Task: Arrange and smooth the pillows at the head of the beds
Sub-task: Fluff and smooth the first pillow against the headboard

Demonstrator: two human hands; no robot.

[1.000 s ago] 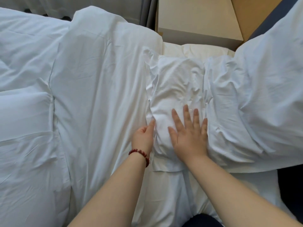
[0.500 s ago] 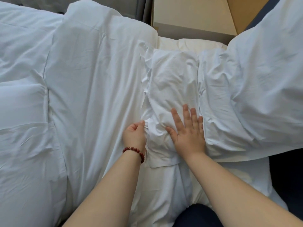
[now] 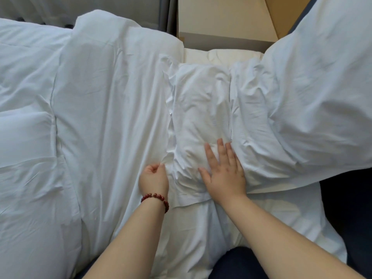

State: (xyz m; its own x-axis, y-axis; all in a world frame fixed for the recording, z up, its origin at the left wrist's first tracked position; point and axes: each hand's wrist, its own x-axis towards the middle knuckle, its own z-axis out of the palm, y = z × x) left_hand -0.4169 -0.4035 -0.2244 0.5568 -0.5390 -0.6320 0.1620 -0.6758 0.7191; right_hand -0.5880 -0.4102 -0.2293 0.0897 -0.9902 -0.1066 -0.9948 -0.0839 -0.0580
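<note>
A crumpled white pillow [image 3: 199,109] lies in the middle of the bed, wedged between a wide white duvet [image 3: 108,101] on its left and a large white pillow [image 3: 314,93] on its right. My right hand [image 3: 223,174] lies flat on the crumpled pillow's near end, fingers spread and straight. My left hand [image 3: 154,178], with a red bead bracelet at the wrist, pinches a fold of white fabric at the pillow's left edge between thumb and fingertips.
A beige bedside cabinet [image 3: 223,19] stands behind the pillows, with a cream pillow edge [image 3: 221,56] in front of it. Another white pillow [image 3: 24,135] lies at the far left. Dark floor [image 3: 346,208] shows on the right.
My left hand slid left off the pillow's side and closed into a pinch on the fabric fold. My right hand stayed flat on the pillow, which looks a little smoother.
</note>
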